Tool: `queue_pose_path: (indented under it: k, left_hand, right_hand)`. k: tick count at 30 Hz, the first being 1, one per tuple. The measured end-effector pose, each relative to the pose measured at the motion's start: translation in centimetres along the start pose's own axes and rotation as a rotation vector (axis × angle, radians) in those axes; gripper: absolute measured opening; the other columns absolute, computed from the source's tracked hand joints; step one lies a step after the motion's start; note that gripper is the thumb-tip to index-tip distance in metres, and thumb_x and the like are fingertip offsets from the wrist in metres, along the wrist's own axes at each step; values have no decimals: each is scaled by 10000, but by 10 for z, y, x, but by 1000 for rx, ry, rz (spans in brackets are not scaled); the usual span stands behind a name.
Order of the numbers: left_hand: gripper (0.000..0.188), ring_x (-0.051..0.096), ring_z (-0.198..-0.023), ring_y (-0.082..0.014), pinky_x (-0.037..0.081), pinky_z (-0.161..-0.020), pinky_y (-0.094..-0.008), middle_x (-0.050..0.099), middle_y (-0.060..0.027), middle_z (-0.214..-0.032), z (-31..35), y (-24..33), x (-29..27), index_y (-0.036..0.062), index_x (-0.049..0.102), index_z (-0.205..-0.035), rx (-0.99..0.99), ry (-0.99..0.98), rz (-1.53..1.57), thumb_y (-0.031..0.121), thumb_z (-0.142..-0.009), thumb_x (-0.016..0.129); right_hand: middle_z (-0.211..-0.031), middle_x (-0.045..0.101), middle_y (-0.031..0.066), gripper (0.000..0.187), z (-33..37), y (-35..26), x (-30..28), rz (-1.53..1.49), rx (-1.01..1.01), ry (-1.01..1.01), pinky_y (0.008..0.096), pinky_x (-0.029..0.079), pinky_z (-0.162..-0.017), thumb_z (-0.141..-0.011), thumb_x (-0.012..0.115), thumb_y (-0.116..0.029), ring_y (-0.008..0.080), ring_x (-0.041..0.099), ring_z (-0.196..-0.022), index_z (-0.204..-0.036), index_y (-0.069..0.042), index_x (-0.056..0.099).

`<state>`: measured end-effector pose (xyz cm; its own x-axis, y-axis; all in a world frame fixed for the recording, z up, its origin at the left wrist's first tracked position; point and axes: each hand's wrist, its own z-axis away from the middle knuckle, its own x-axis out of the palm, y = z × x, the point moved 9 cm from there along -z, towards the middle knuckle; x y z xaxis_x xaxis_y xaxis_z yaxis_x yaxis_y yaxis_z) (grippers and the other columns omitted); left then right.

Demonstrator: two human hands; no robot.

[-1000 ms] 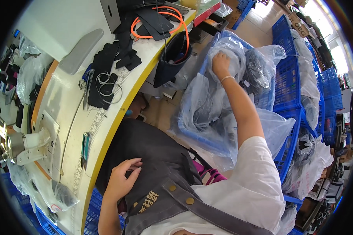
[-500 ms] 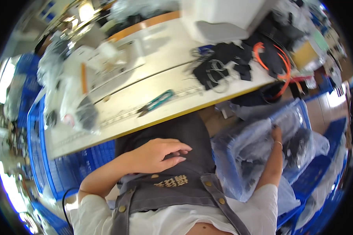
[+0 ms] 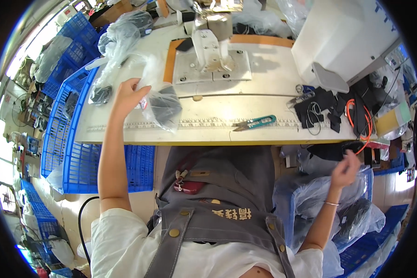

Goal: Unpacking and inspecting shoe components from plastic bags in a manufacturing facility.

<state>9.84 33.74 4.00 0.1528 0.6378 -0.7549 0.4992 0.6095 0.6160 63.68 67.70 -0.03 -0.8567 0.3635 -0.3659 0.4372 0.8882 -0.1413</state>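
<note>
While the left hand point(image 3: 130, 94) curls at a clear plastic bag point(image 3: 166, 104) on the tabletop point(image 3: 213, 110), you can't tell if it grips. Teal thread snips point(image 3: 261, 122) lie between the hands. The right hand point(image 3: 346, 170), its grip too blurry to tell, is near a blue crate point(image 3: 292, 208).

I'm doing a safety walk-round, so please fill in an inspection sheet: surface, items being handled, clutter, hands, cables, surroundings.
Surface: white table, yellow front edge, ruler strip along it.
Items being handled: clear plastic bag with dark contents, on the table; plastic-lined blue bin, below the table's right end.
Clutter: teal snips, black pieces and looped thin wire toward the right.
Left hand: at the bag; grip unclear.
Right hand: over the bin's far end, blurred; nothing seen in it.
Cables: black cable curving across the floor; orange cord looped at the table's right end.
Surroundings: blue crates at left.
</note>
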Motion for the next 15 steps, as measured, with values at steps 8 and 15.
queue_pose_path:
  k: [8,15]
  left_hand:
    - [305,590,-916,-115,453,-796,-252,630,-88,-1030,27,31,-37,-40,534,-1168,132,159,1088,106,-903,572]
    - [403,570,-1038,-234,443,-905,-380,600,-134,-1109,75,27,-97,-44,527,-1179,144,318,1361,230,-884,543]
  right_hand:
    - [-934,612,72,295,-59,-218,139,-623,-264,-627,361,462,-773,-716,684,-66,289,562,-896,-1008,-57,642]
    - [-938,593,89,260,-94,-187,191,-350,-197,-595,360,447,-764,-726,694,-85,289,555,-883,-974,-31,639]
